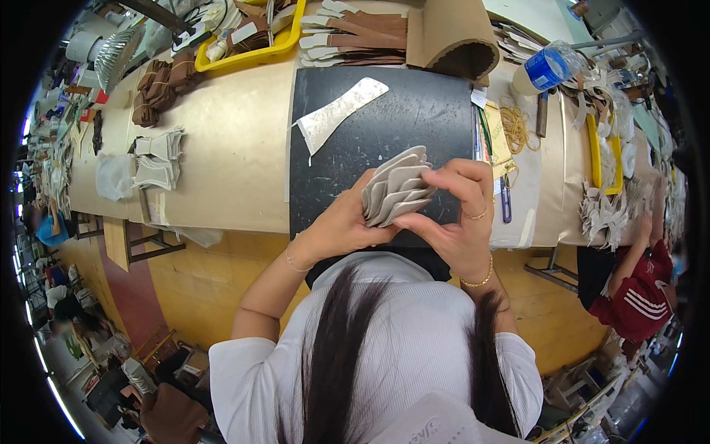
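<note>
Close to my body, above the near edge of a black work mat, I hold a fanned stack of pale beige cut pieces, which look like leather or fabric. My left hand is wrapped round the stack's left side and underside. On the right side, the thumb and fingertips of my right hand close on the edges of the pieces. Farther off on the mat lies a single whitish piece, narrow in the middle and wider at both ends, with thin tails at its left end.
Bundled brown strips and a pale stack lie left. A yellow tray, brown strips and a curved cardboard piece line the back. Right are rubber bands, a purple-handled tool, a bottle and a co-worker.
</note>
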Demonstrator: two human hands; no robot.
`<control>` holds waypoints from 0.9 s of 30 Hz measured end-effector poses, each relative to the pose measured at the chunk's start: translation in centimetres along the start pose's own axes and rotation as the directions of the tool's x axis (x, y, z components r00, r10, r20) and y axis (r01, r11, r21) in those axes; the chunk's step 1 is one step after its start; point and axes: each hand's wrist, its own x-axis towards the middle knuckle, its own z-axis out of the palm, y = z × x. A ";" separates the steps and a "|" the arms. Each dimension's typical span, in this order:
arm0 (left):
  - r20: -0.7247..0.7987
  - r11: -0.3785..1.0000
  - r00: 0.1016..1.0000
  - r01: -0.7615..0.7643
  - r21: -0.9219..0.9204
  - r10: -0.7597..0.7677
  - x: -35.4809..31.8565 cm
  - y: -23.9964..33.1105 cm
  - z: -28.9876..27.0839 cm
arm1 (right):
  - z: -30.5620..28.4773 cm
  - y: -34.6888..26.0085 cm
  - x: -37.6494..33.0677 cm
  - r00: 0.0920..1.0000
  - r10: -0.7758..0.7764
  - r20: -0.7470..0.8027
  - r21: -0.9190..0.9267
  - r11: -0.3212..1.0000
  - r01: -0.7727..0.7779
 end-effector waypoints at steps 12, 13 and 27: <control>-0.038 0.993 0.998 -0.045 0.105 0.049 0.1 0.1 -0.2 | -1.2 -1.3 -0.1 0.979 0.140 0.146 0.017 0.989 -0.144; -0.042 0.998 0.998 -0.037 0.058 0.040 0.1 0.1 -0.2 | -1.3 -1.2 0.0 0.983 0.114 0.141 0.005 0.993 -0.116; 0.014 0.991 1.000 -0.014 0.132 0.012 0.4 0.0 -0.4 | -1.0 -1.1 0.5 0.995 -0.092 0.038 -0.018 0.996 0.092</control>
